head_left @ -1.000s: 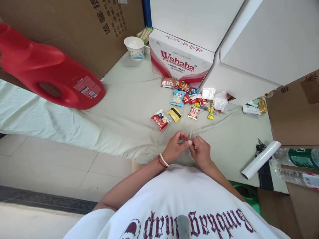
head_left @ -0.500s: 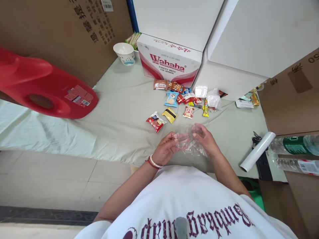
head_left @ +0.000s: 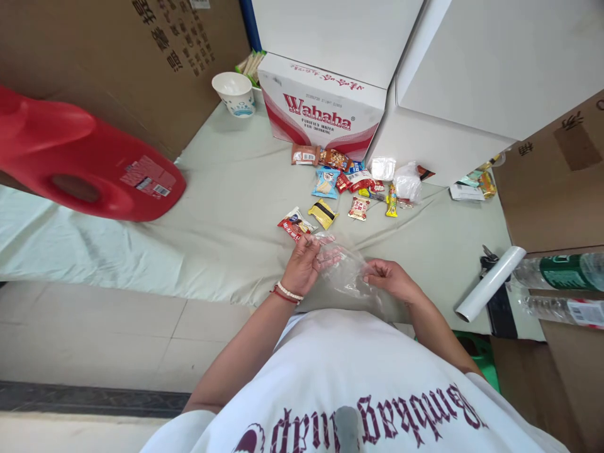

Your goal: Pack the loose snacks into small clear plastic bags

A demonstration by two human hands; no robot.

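A clear plastic bag (head_left: pixel 346 272) is stretched between my two hands over the table's near edge. My left hand (head_left: pixel 304 264) grips its left side, with some fingers showing through the film. The thumb and fingers of my right hand (head_left: pixel 389 278) pinch its right side. Just beyond my left hand lies a red and white snack packet (head_left: pixel 295 223), partly covered by that hand and the bag. Close by are a yellow packet (head_left: pixel 323 214) with a dark band and a small cream and red packet (head_left: pixel 359 208).
More wrapped snacks, including a blue packet (head_left: pixel 325 182), lie before a Wahaba-like lettered water carton (head_left: pixel 325 113). A paper cup (head_left: pixel 234 94) stands at back left, near a big red jug (head_left: pixel 85 163). A white roll (head_left: pixel 491 283) and plastic bottles (head_left: pixel 561 272) are at right.
My hands have moved apart and the bag is spread wider between them. My left hand has shifted left and away from me, over the red packet's edge; my right hand has come lower.
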